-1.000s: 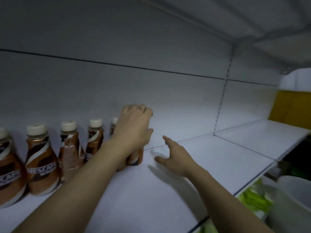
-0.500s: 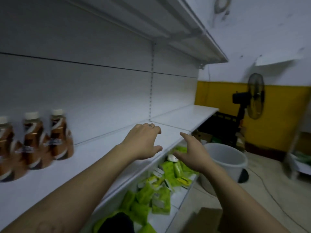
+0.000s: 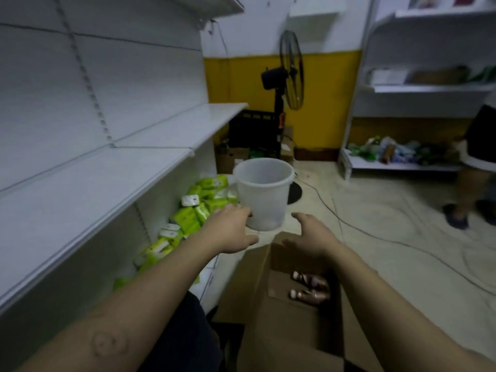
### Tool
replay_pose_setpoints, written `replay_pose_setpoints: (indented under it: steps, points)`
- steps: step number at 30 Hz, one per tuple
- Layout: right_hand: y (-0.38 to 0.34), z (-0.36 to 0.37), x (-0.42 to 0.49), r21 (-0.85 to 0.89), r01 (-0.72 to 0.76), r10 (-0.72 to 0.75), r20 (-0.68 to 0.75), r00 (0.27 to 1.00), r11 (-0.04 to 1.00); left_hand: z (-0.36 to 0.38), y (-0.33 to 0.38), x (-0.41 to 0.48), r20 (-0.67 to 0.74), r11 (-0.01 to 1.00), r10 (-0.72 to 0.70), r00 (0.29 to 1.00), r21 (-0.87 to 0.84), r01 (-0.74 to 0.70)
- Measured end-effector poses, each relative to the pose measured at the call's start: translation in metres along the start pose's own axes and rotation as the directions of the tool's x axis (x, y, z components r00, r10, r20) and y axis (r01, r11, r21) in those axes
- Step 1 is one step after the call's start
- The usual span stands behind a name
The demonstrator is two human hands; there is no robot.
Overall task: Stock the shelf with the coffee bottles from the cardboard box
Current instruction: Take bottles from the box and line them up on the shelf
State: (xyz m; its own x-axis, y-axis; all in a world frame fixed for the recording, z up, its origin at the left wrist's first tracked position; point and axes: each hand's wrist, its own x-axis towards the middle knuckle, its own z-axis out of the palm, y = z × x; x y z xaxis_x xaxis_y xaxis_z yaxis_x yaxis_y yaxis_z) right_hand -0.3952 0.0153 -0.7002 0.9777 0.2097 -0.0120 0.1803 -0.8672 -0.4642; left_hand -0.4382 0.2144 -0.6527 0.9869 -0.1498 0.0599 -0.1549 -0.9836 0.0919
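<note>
An open cardboard box (image 3: 284, 318) stands on the floor below me. Two brown coffee bottles (image 3: 311, 288) lie inside it near its far end. My left hand (image 3: 230, 232) hovers empty with relaxed fingers, left of the box's far flap. My right hand (image 3: 314, 237) hangs over that flap, fingers loose, holding nothing. The white shelf (image 3: 88, 189) runs along the left, bare in this view; the bottles stocked on it are out of frame.
A translucent plastic bucket (image 3: 264, 194) stands on the floor just beyond my hands. Green packets (image 3: 193, 216) fill the lower shelf. A standing fan (image 3: 288, 73), floor cables (image 3: 375, 234), another shelf unit (image 3: 418, 87) and a person's legs (image 3: 472, 183) are at the right.
My view has swung from the shelf's bottle row down and right to the box. My left hand let go of a bottle on the shelf; both hands dropped toward the box.
</note>
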Motion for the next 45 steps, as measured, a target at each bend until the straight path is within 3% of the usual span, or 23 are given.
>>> replay_pose_setpoints:
  steps: [4, 10, 14, 24, 29, 32, 36, 39, 40, 42, 43, 45]
  points:
    - [0.065, 0.026, 0.009, 0.0, -0.179, 0.179, 0.066, 0.982, 0.984, 0.057, 0.025, 0.042, 0.127, 0.998, 0.028, 0.992, -0.058, -0.021]
    - [0.136, 0.076, 0.022, 0.01, -0.385, 0.367, 0.279, 0.888, 0.923, 0.155, 0.053, 0.081, 0.358, 0.986, 0.015, 0.934, -0.159, 0.045]
    - [0.171, 0.117, 0.033, 0.046, -0.472, 0.424, 0.37, 0.827, 0.88, 0.22, 0.056, 0.104, 0.492, 0.978, -0.015, 0.871, -0.175, 0.116]
    - [0.246, 0.217, 0.1, -0.135, -0.573, 0.543, 0.547, 0.637, 0.808, 0.357, 0.051, 0.173, 0.734, 0.931, -0.025, 0.679, -0.231, 0.284]
    - [0.272, 0.264, 0.137, -0.231, -0.533, 0.571, 0.491, 0.658, 0.814, 0.416, 0.053, 0.197, 0.779, 0.826, -0.044, 0.625, -0.324, 0.461]
    - [0.289, 0.285, 0.154, -0.312, -0.453, 0.55, 0.466, 0.693, 0.835, 0.454, 0.056, 0.198, 0.837, 0.722, 0.002, 0.547, -0.38, 0.578]
    - [0.305, 0.311, 0.168, -0.334, -0.432, 0.545, 0.476, 0.69, 0.838, 0.489, 0.056, 0.188, 0.897, 0.488, -0.032, 0.442, -0.372, 0.79]
    - [0.297, 0.325, 0.163, -0.481, -0.388, 0.589, 0.393, 0.706, 0.786, 0.502, 0.06, 0.173, 0.928, 0.288, -0.075, 0.366, -0.331, 0.899]
    - [0.297, 0.328, 0.161, -0.468, -0.413, 0.601, 0.382, 0.702, 0.781, 0.505, 0.062, 0.168, 0.936, 0.195, -0.08, 0.342, -0.322, 0.927]
    - [0.295, 0.33, 0.162, -0.205, -0.614, 0.624, 0.483, 0.614, 0.763, 0.508, 0.063, 0.157, 0.942, 0.032, -0.096, 0.323, -0.321, 0.946]
    - [0.297, 0.328, 0.164, -0.07, -0.695, 0.616, 0.532, 0.581, 0.716, 0.512, 0.063, 0.151, 0.933, 0.035, -0.113, 0.343, -0.341, 0.939]
    - [0.302, 0.318, 0.17, 0.004, -0.687, 0.606, 0.47, 0.642, 0.726, 0.519, 0.061, 0.143, 0.893, 0.166, -0.162, 0.421, -0.396, 0.903]
